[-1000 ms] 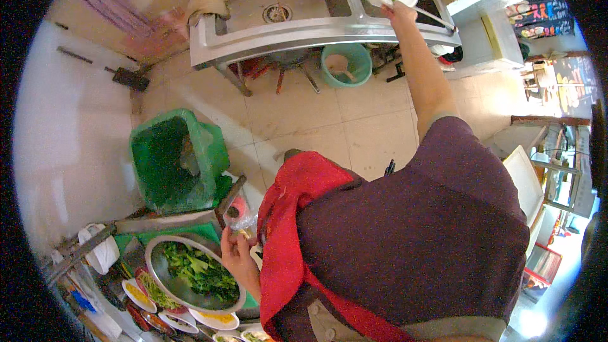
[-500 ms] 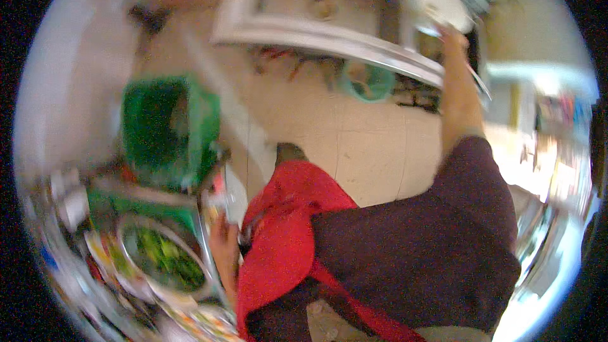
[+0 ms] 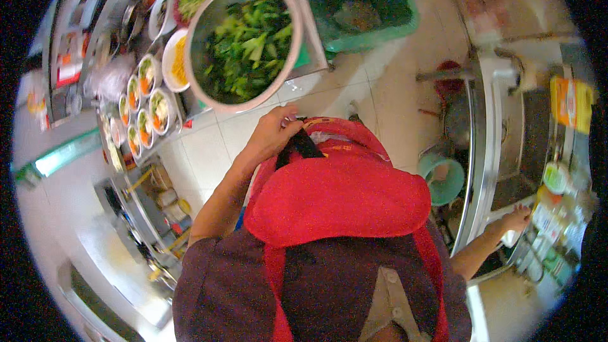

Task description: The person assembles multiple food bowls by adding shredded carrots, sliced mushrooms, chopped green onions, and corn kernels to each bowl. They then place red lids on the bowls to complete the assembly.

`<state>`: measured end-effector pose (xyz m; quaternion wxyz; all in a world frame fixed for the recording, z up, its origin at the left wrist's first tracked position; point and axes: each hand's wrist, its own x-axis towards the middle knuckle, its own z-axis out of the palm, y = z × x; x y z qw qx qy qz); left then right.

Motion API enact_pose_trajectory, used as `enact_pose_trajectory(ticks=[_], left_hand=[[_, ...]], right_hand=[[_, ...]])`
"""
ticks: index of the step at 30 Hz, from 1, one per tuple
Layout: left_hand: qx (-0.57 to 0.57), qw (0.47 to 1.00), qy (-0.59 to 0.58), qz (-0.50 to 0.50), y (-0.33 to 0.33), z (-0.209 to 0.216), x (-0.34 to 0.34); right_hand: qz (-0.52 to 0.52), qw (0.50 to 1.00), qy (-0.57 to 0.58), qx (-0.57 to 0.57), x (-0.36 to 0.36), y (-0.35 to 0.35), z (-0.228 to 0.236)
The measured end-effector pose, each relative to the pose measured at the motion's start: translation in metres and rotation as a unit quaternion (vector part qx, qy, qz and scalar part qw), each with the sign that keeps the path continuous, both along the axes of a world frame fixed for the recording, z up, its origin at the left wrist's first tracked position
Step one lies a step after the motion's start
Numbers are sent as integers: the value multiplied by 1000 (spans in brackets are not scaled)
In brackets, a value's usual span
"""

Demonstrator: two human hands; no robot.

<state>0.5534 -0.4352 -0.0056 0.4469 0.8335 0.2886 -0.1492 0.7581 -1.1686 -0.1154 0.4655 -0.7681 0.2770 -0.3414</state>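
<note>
My left hand (image 3: 275,130) is in front of my waist, its fingers curled in beside a black strip (image 3: 305,145) at the edge of the red apron (image 3: 342,199). What those fingers hold, if anything, is hidden. Out to the right, my right hand (image 3: 518,218) is closed at the metal sink counter (image 3: 478,152). A white piece (image 3: 509,238) shows just under it, too covered to name. Ahead of my left hand stands a large round metal bowl (image 3: 197,79) full of cut green leaves (image 3: 253,47).
Small bowls of chopped food (image 3: 149,117) stand on a tray at the left, near a dish of yellow shreds (image 3: 179,63). A green bin (image 3: 399,25) stands ahead. A light green bucket (image 3: 441,179) is beside the sink counter. A yellow packet (image 3: 563,104) lies at the far right.
My view has swung left, bringing the bowl of leaves up to the front. My right arm now sits lower at the right edge; the round white dish near that hand no longer shows whole.
</note>
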Motion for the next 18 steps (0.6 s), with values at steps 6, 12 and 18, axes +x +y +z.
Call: enact_pose_trajectory(ticks=[6, 12, 18], left_hand=[[-115, 984, -28, 132, 31, 13, -40], [-208, 879, -161, 398, 74, 15, -93], [-260, 672, -364, 591, 205, -49, -111]], right_hand=[[365, 912, 146, 114, 50, 343, 39], [702, 701, 109, 57, 40, 612, 124], [869, 477, 115, 63, -33, 741, 174]])
